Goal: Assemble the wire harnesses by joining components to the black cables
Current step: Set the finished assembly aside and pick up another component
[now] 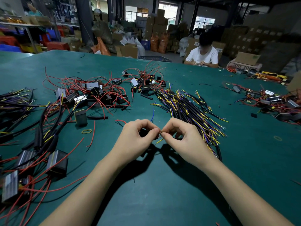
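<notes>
My left hand (138,136) and my right hand (180,137) meet fingertip to fingertip above the green table (162,185). Between thumbs and forefingers they pinch bare wire ends (160,132). A short yellow wire (160,141) hangs below the pinch and a thin blue wire (152,114) rises behind it. A dark part sits inside my left palm, mostly hidden. Just right of my right hand lies a bundle of black cables (190,110) with yellow and purple leads.
Black box components with red wires (97,93) are heaped at centre left, more at the near left (57,163) and the far right (273,100). A yellow rubber band (86,131) lies left of my hands. A person in white (203,54) works at the far edge.
</notes>
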Demonstrator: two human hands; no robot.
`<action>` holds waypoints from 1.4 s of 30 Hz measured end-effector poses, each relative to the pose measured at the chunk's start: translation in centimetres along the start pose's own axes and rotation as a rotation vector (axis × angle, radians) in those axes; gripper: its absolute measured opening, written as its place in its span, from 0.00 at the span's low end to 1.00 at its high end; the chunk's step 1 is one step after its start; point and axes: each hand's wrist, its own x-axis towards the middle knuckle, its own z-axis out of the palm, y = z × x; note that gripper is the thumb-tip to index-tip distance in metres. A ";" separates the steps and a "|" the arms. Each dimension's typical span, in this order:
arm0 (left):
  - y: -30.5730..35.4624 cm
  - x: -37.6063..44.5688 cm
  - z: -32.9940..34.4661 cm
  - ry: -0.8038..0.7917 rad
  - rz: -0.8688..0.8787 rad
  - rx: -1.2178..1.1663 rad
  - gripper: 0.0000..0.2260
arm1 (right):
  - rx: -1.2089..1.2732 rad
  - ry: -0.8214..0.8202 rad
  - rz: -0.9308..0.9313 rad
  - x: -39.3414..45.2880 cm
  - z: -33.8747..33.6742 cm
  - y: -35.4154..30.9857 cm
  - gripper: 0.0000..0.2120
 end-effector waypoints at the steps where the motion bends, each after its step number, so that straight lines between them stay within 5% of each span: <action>1: 0.0 0.0 0.0 0.005 -0.004 0.002 0.07 | -0.020 0.003 -0.030 0.0 0.0 -0.1 0.05; 10: -0.1 0.4 -0.2 -0.035 -0.058 0.027 0.07 | -0.813 0.017 -0.632 -0.1 0.0 -0.2 0.04; 13: -0.1 0.5 -0.5 -0.060 -0.057 0.006 0.03 | -0.695 0.006 -0.545 -0.2 0.1 0.0 0.04; 18: -0.1 0.2 -0.7 -0.098 0.052 0.102 0.05 | -0.029 -0.055 -0.008 -0.1 -0.2 0.4 0.05; 24: 0.0 -0.1 -0.5 -0.048 0.070 0.223 0.11 | 0.119 -0.087 0.111 0.0 -0.1 1.0 0.05; 30: -0.1 0.1 -0.3 -0.036 0.147 0.273 0.04 | -0.005 -0.045 -0.037 0.0 0.0 0.9 0.09; 42: -0.2 0.3 0.0 -0.042 0.027 0.244 0.08 | -0.572 0.092 -0.528 0.3 -0.2 1.4 0.03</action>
